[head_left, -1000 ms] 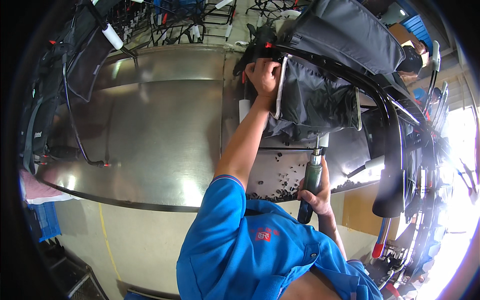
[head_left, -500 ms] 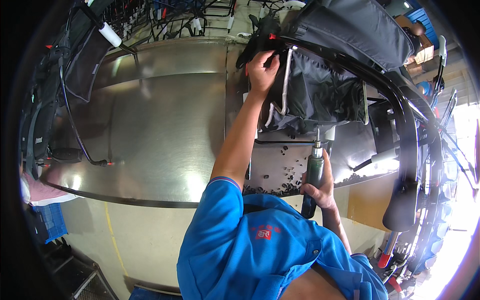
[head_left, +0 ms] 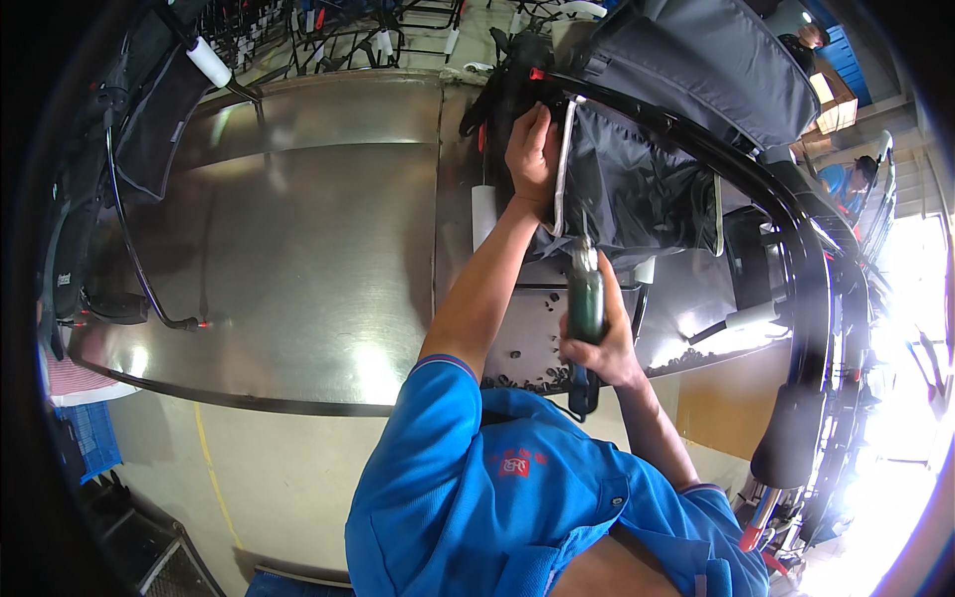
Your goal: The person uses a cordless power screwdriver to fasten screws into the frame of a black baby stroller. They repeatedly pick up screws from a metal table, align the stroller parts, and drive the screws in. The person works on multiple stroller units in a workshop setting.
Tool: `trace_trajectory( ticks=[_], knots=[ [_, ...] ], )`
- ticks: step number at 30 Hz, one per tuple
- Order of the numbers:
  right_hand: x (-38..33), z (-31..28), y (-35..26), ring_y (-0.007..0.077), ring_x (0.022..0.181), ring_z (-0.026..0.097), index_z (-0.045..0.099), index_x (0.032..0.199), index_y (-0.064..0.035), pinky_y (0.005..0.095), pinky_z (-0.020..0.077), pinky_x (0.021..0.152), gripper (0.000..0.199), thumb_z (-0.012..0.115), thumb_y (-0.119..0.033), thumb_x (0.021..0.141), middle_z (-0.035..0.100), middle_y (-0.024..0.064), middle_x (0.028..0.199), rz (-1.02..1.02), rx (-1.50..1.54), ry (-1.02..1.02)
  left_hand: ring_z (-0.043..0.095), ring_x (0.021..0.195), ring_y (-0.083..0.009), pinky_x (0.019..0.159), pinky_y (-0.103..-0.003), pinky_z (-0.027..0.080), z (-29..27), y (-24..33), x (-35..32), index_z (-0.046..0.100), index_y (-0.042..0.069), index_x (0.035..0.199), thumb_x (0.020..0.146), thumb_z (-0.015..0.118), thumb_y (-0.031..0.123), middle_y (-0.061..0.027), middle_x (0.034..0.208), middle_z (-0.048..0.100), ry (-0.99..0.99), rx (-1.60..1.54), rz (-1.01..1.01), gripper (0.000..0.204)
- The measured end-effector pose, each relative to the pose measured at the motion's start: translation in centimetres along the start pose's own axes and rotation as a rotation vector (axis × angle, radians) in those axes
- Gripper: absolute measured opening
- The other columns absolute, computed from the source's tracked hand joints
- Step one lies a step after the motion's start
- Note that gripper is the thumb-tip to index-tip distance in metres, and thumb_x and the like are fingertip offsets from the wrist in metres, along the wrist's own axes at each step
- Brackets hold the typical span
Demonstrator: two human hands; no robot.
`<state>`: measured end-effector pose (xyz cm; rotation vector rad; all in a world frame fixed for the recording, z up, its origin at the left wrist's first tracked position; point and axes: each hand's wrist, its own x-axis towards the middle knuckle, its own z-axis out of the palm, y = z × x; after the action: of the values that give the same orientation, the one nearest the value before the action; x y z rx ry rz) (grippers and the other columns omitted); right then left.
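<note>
right grip [head_left: 615, 350] clasps a dark-green, silver-nosed power driver [head_left: 587, 304]; left grip [head_left: 532, 159]: hold unclear.

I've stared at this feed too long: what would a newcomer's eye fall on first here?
Probably the bright blue shirt at the lower middle, then the green driver in the right hand, pointing up toward the black fabric. The left hand is at that fabric's pale-edged left side, and a thick black curved tube arches past its right. A shiny metal table spans the left.
</note>
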<state>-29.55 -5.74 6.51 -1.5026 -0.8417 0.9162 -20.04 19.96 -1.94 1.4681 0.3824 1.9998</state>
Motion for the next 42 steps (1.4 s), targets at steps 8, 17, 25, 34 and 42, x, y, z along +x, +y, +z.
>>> trace_trajectory(
  ticks=[8,17,25,34,42],
  knots=[
    [9.8,3.7,-1.2,0.0159,0.071,0.061,0.011,0.156,-0.0105,0.0293,0.0550,0.059,0.105,0.079,-0.006,0.076,0.057,0.0100,0.102,-0.089,0.089,0.130,0.066,0.091,-0.0303,0.081,-0.038,0.053,1.4,-1.6,0.9,0.060,0.004,0.116,0.079,0.073,0.000,-0.0136,0.103,0.066,0.018,-0.135,-0.110,0.039],
    [12.0,3.2,0.7,0.0148,0.069,0.062,0.015,0.155,-0.0085,0.0285,0.0549,0.057,0.105,0.084,-0.010,0.075,0.058,0.0102,0.109,-0.082,0.098,0.184,0.065,0.090,-0.0315,0.080,-0.036,0.053,1.5,-3.3,-0.9,0.060,0.003,0.111,0.079,0.073,0.009,-0.0136,0.100,0.064,-0.023,-0.101,-0.254,0.035],
    [12.3,2.9,1.1,0.0184,0.083,0.064,0.020,0.154,-0.0066,0.0299,0.0556,0.070,0.102,0.082,-0.008,0.074,0.061,0.0120,0.109,0.069,0.119,0.202,0.066,0.094,-0.0307,0.082,-0.036,0.053,1.7,-3.6,-1.5,0.058,0.004,0.105,0.077,0.074,0.009,-0.0154,0.107,0.066,0.020,-0.173,-0.328,0.033],
    [12.4,2.9,-1.6,0.0198,0.056,0.063,0.025,0.154,-0.0240,0.0325,0.0534,0.048,0.091,0.074,-0.002,0.080,0.063,0.0096,0.081,0.151,0.356,0.197,0.067,0.091,-0.0321,0.077,-0.035,0.054,1.3,-2.6,-0.7,0.055,0.007,0.102,0.081,0.076,0.006,-0.0151,0.107,0.066,0.047,-0.185,-0.046,0.029],
    [13.8,2.6,-4.4,0.0183,0.068,0.063,0.041,0.143,-0.0203,0.0322,0.0530,0.057,0.077,0.077,-0.004,0.077,0.061,0.0052,0.092,0.201,0.473,0.157,0.063,0.087,-0.0335,0.075,-0.037,0.051,2.0,-3.3,-0.7,0.054,0.006,0.101,0.079,0.076,0.006,-0.0151,0.098,0.063,0.063,-0.059,-0.033,0.031]
  ],
)
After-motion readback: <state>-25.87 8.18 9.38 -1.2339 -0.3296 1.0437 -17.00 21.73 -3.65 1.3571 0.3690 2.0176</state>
